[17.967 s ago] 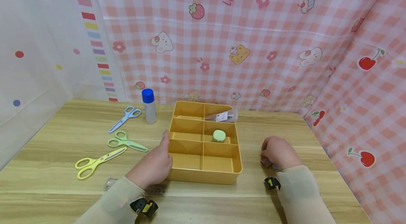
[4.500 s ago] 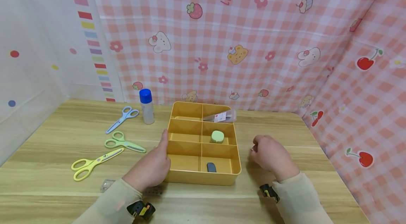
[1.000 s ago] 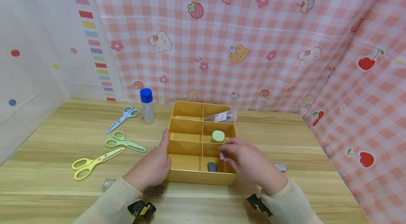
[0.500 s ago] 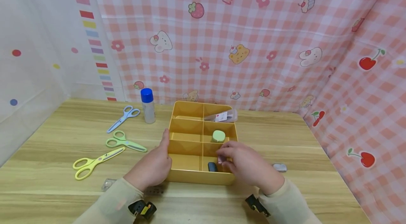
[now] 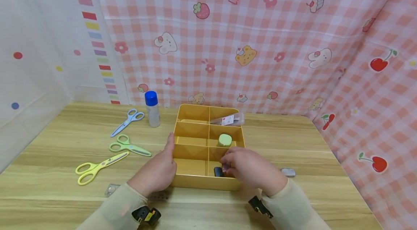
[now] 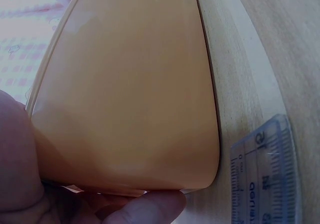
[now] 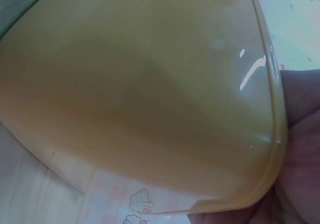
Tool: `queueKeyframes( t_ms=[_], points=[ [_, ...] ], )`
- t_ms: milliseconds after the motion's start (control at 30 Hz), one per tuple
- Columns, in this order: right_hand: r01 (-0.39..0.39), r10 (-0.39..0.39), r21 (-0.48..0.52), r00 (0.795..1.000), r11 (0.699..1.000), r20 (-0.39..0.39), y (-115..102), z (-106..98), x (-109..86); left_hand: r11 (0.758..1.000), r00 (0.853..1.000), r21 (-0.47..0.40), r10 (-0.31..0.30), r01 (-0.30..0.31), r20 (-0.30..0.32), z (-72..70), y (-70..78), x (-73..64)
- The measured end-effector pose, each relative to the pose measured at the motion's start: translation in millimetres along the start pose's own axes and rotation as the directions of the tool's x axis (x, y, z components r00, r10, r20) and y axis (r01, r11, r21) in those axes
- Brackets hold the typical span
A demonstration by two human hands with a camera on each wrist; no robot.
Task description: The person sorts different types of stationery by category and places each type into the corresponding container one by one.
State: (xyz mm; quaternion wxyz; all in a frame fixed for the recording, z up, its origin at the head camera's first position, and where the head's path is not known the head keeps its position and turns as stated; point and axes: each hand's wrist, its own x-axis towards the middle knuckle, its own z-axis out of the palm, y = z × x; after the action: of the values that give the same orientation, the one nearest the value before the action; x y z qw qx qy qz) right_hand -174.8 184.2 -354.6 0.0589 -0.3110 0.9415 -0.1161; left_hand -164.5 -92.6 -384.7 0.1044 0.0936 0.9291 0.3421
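Pink piece (image 5: 224, 167): lower and nearer the left hand than a second ago — just beside the dark eraser (image 5: 218, 172).
Right hand (image 5: 255, 169): fingers curled, pinching that piece within the yellow box (image 5: 203, 182).
Left hand (image 5: 157, 171): fingers extended, resting against the box's side.
Grey block (image 5: 288, 172): right of the right hand.
Yellow scissors (image 5: 97, 167), green scissors (image 5: 129, 146): left of the left hand.

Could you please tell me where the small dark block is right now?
In the head view, the small dark block is in the near right compartment of the yellow organizer, just left of the right hand.
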Motion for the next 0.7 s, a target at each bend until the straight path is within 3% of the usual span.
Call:
queueKeyframes(
  t_ms=[200, 700],
  points=[
    [0.016, -0.015, -0.017, 1.000, 1.000, 0.008, 0, 0, 2.0, 1.000, 1.000, -0.002, 0.004, -0.004, -0.004, 0.6, 0.0, 0.8],
    [-0.034, 0.035, -0.012, 0.996, 0.999, 0.084, -2, 0, 12.0, 1.000, 1.000, 0.013, 0.022, -0.021, -0.010, -0.4, 0.5, -0.7]
  ],
)
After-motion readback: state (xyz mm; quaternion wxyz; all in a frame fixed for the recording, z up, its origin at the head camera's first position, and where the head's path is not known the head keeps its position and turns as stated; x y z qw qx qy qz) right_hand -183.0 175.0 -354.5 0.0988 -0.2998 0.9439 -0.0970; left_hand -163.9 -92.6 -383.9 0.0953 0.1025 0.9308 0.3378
